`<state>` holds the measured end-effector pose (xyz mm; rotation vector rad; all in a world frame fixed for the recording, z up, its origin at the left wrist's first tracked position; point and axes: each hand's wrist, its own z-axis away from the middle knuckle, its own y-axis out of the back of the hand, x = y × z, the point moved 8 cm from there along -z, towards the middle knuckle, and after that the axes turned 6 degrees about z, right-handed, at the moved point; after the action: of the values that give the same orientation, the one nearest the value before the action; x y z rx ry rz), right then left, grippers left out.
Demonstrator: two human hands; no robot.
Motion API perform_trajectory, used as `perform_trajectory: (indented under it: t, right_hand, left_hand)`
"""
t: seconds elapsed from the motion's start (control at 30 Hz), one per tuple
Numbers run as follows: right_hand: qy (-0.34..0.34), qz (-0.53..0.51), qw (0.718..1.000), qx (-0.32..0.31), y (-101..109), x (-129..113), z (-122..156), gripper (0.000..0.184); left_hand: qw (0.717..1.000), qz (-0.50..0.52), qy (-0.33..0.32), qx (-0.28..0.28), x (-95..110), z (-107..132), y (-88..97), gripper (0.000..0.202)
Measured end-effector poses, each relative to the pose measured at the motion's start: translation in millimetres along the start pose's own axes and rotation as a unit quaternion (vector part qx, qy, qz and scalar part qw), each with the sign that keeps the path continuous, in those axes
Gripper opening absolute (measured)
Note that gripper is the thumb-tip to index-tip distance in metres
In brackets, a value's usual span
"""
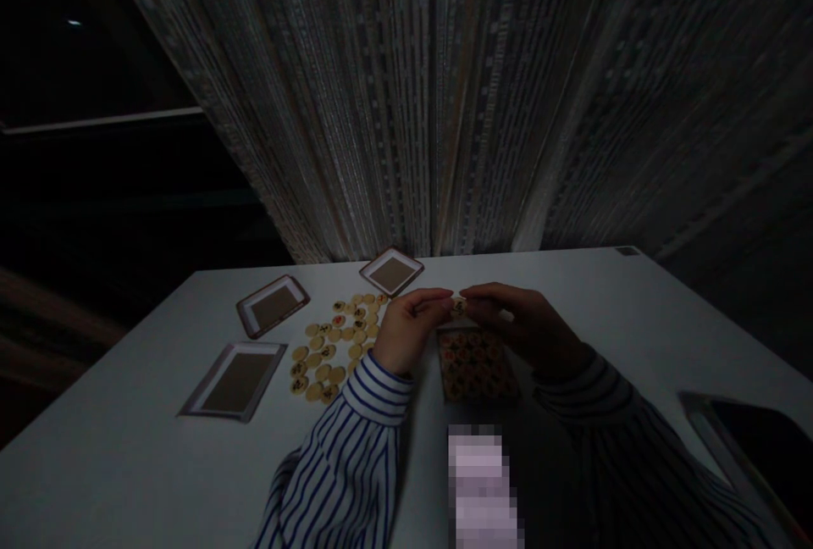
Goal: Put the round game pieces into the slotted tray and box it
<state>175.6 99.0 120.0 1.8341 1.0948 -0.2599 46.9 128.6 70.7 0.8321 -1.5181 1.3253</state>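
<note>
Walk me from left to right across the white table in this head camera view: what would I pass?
White-edged brown tray → round game pieces → left hand → small held piece → right hand → dark tablet

The fingers (438,302) of both hands cover most of the small disc (458,306), so its mark cannot be read. The right hand (524,324) hides the top of the patterned square (476,365) at 6 o'clock. Marks on the loose discs (323,352) at 9 o'clock are too small to tell. A pixelated blur (481,485) at 6 o'clock hides whatever lies there. The dark slab (755,464) at 4 o'clock runs off the frame's edge, as do both sleeves (343,473).
</note>
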Motion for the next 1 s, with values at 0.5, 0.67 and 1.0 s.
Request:
perform_trajectory:
  t: [0.5, 0.67, 1.0]
  right_hand:
    - [0.124, 0.055, 0.991, -0.005, -1, -17, 2, 0.022]
    - [0.147, 0.131, 0.98, -0.002, -2, -17, 3, 0.025]
    - [0.121, 0.222, 0.966, -0.06, -14, -3, 5, 0.03]
  left_hand:
    - [1.0, 0.011, 0.012, 0.004, -6, -1, -0.7, 0.035]
    - [1.0, -0.01, 0.019, -0.008, -8, -2, -1.1, 0.032]
    - [0.998, -0.035, 0.042, -0.009, -17, -6, 1.2, 0.024]
